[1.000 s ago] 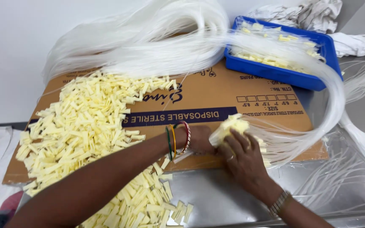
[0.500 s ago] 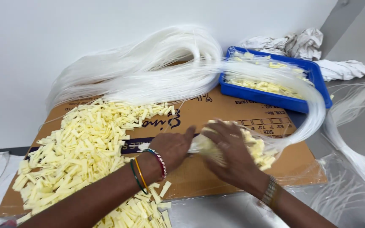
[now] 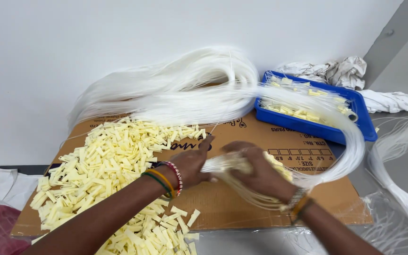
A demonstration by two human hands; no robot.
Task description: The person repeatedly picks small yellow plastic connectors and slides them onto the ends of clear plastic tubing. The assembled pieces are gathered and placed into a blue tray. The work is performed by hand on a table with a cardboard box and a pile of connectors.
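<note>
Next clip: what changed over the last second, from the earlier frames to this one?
The left hand came across from the heap of pale yellow plastic clips and closed on the bundle of clear thin tubes beside the right hand, which kept its grip. The flattened brown cardboard box and blue plastic tray stayed put.

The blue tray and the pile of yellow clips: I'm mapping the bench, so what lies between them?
In the head view, the big bundle of clear tubing arches between the pile of yellow clips and the blue tray, over the flattened cardboard box.
</note>
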